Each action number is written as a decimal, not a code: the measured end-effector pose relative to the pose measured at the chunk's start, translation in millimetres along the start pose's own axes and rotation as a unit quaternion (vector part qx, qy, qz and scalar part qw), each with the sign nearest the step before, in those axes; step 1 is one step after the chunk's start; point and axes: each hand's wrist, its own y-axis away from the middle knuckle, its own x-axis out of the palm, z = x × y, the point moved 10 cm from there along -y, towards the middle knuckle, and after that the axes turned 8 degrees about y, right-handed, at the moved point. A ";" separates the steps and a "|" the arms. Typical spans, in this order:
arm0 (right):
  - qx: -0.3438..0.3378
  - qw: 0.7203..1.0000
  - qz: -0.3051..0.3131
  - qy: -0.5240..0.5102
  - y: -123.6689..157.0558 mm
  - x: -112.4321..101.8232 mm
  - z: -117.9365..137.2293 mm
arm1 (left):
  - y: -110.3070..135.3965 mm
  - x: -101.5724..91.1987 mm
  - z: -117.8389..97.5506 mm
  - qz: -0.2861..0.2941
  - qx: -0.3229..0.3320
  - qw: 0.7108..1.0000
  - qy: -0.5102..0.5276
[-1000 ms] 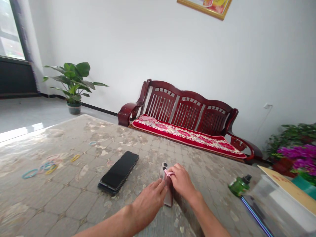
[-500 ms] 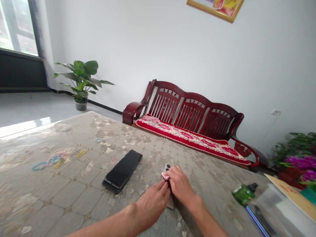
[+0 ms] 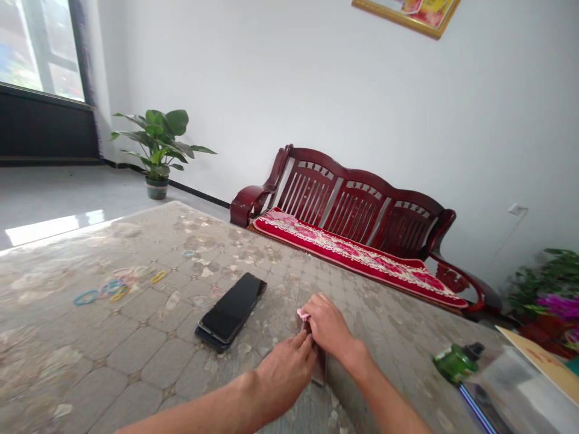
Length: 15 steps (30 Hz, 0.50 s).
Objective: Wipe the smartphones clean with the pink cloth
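A slim phone (image 3: 319, 372) lies on the patterned tablecloth, mostly covered by both hands. My right hand (image 3: 329, 325) is closed over its far end, pressing a small pink cloth (image 3: 303, 314) there. The fingers of my left hand (image 3: 287, 366) grip the phone's near part, with its bottom end sticking out beneath. To the left of my hands lies a black phone (image 3: 235, 306), screen up, resting on a second dark flat thing (image 3: 211, 341) that looks like another phone or a case.
Coloured rubber bands (image 3: 111, 290) lie scattered at the left. On the right are a green bottle (image 3: 458, 361), a dark flat object with a shiny blue edge (image 3: 482, 405) and a clear box (image 3: 527, 386). Beyond the table (image 3: 149, 337) stands a red wooden bench (image 3: 357, 199).
My right hand and the pink cloth have slid to the phone's far end, covering the camera lenses seen before. My left hand keeps its hold. The whole view has shifted slightly.
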 end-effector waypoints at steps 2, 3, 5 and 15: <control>-0.001 1.000 0.007 0.011 -2.0 -0.4 1.1 | 0.5 0.1 1.0 0.003 -0.006 1.000 -0.002; 0.008 1.000 0.006 0.014 -4.9 -1.0 -2.4 | 0.8 0.6 0.8 0.007 -0.005 1.000 -0.003; 0.038 0.999 0.002 0.015 -11.9 -2.3 -15.0 | 1.2 1.9 -0.5 0.010 0.003 1.000 -0.004; 0.089 0.996 -0.018 -0.010 15.2 0.8 -42.6 | 1.7 -1.9 -2.1 -0.007 0.019 1.000 0.000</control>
